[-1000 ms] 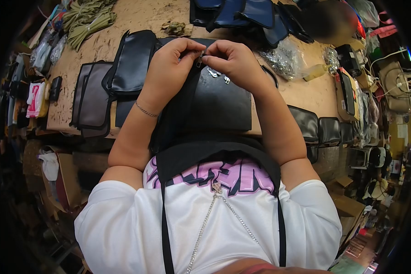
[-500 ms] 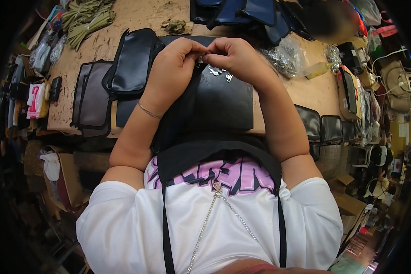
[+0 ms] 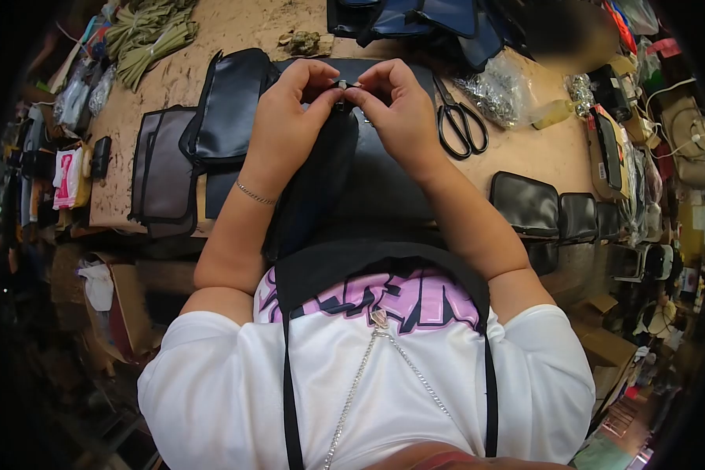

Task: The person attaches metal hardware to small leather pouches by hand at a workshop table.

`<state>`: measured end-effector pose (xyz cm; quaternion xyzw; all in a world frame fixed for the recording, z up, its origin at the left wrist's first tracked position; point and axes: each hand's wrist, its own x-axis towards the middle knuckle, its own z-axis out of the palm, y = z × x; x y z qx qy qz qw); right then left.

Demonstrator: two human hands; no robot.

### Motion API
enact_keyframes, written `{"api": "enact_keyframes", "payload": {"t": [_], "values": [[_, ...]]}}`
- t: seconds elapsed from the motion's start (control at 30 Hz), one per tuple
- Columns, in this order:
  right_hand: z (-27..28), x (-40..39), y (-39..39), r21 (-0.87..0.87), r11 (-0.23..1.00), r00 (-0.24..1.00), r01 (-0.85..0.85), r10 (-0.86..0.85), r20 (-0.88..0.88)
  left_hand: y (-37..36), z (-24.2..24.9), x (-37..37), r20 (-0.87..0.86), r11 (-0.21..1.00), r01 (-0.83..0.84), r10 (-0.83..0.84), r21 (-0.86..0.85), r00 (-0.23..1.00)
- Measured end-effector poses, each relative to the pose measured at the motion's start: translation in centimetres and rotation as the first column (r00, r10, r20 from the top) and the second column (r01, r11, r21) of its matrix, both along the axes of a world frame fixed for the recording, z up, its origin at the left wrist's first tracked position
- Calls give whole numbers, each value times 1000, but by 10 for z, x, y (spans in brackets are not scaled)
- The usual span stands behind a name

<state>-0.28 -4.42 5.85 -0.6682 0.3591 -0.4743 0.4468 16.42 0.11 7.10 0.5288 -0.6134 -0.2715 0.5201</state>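
Note:
Both hands meet above a black sheet (image 3: pixel 384 184) on the table. My left hand (image 3: pixel 296 106) and my right hand (image 3: pixel 392 106) pinch a black strip between fingertips, one on each side of a small metal zipper slider (image 3: pixel 342 84). Dark fabric (image 3: pixel 321 164) hangs down from the strip toward the apron. Small metal pieces on the black sheet are mostly hidden behind my right hand. Beside my left hand lies a shiny black flap piece (image 3: pixel 231 106).
Black-handled scissors (image 3: pixel 464 129) lie right of my right hand, near a plastic bag of metal parts (image 3: pixel 497 94). Grey-brown panels (image 3: pixel 164 164) are at left. Black pouches (image 3: pixel 525 204) line the table's right edge. Dark blue pieces (image 3: pixel 427 23) sit at the top.
My hands have drawn slightly apart, and the slider now shows between them. My right forearm has shifted left and down, uncovering the scissors. The view has shifted slightly.

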Motion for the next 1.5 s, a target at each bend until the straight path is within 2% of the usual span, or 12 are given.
{"api": "enact_keyframes", "payload": {"t": [0.2,0.27,0.37,0.47,0.57,0.67,0.87,1.07,1.17,1.27,1.37,1.5], "values": [[1,0,6,-52,998,999,-20,18,-33,-2,-6,-1,-13,999,-6,6,-53,1000],[2,-1,7,-11,1000,1000,-20,20,-11,-5,-10,-3,-6,991,-19,19,-131,1000],[-1,-1,7,3,1000,1000,-22,22,7,-2,-7,-6,59,991,-36,43,-127,997],[0,-2,6,-3,1000,1000,-27,27,15,-2,-7,-9,11,989,-26,28,-143,1000],[-2,-3,5,9,999,999,-32,32,39,-6,-12,-6,38,978,-24,33,-206,999],[-2,-3,6,-3,999,997,-36,36,64,-1,-5,-4,108,994,-26,37,-108,993],[3,-4,8,-4,999,998,-41,41,49,2,0,-7,127,995,-37,49,-94,991],[4,-3,8,-17,998,997,-54,55,55,1,-1,-8,44,996,-36,40,-83,998],[5,-3,8,-15,998,997,-60,61,55,3,4,-8,59,998,-27,31,-60,998],[4,-4,4,0,996,994,-84,84,68,-3,-7,-2,-25,997,28,-30,-78,999],[3,-3,1,9,993,989,-122,120,90,-2,-5,-3,-45,999,26,-28,-35,999],[-2,-2,-5,-38,987,983,-158,161,86,-3,-8,-2,-28,998,20,-22,-64,999]]}}
